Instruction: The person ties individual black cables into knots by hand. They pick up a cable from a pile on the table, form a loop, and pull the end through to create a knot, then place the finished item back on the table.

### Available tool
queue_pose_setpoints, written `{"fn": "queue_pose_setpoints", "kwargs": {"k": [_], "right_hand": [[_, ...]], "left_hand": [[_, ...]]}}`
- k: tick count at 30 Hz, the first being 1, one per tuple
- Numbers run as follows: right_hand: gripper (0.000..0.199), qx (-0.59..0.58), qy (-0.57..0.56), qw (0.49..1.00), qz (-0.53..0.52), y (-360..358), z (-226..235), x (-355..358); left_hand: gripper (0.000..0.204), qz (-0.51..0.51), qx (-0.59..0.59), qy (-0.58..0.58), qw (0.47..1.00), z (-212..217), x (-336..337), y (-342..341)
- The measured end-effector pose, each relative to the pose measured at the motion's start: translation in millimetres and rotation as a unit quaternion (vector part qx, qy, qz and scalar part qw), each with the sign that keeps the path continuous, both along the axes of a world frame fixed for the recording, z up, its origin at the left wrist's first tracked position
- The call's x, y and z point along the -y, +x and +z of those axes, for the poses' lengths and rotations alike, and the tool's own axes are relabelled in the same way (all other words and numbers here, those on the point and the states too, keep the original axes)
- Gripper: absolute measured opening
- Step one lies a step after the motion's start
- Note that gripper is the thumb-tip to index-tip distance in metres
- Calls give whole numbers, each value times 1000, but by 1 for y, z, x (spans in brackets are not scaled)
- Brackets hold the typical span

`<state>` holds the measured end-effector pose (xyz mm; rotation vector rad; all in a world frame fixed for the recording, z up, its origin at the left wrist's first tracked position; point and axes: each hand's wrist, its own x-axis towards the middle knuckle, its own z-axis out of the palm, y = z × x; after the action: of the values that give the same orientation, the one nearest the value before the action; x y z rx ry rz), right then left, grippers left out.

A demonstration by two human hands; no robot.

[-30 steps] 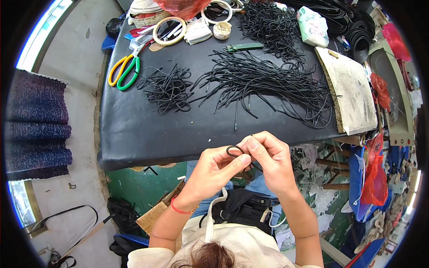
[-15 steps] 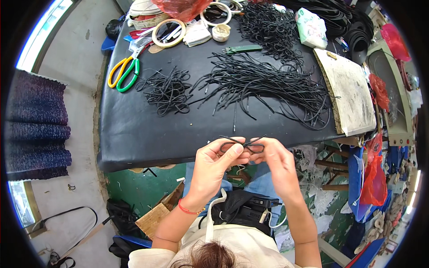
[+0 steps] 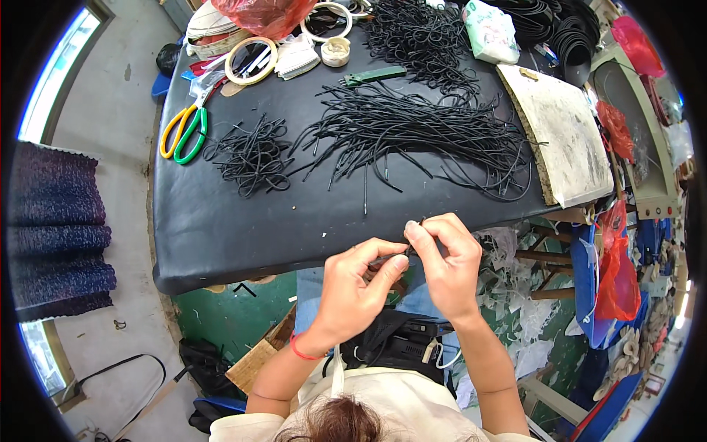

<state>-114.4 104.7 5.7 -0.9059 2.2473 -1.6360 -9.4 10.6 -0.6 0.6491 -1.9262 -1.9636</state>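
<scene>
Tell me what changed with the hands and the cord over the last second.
The black cord, a visible loop a second ago, has been drawn tight; now only a short bit shows between the pinching fingers. The left hand and right hand have closed together and kept their hold. The scissors, the cord bundles and the table stayed as they were.

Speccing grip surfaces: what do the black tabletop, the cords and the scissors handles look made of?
Black tabletop: likely vinyl or leatherette padding, going by its soft sheen and rounded edge. Cords: matte black, limp and curling, probably rubber or elastic; the hands pinch one. Scissors handles: glossy yellow and green, likely plastic.
</scene>
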Motion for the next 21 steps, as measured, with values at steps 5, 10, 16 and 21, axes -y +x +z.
{"fn": "queue_pose_setpoints", "kwargs": {"k": [5,10,16,21], "right_hand": [[13,94,20,995,22,-4,-7,-4],[14,320,-36,944,64,-8,8,-4],[22,-147,8,989,-15,12,-8,6],[26,299,-28,954,13,-12,-7,2]], "left_hand": [[16,9,-22,67,997,-6,0,0],[15,-28,-33,220,975,-7,18,-2],[11,82,-10,153,985,1,0,-14],[18,91,-20,78,993,-5,-10,-19]]}}
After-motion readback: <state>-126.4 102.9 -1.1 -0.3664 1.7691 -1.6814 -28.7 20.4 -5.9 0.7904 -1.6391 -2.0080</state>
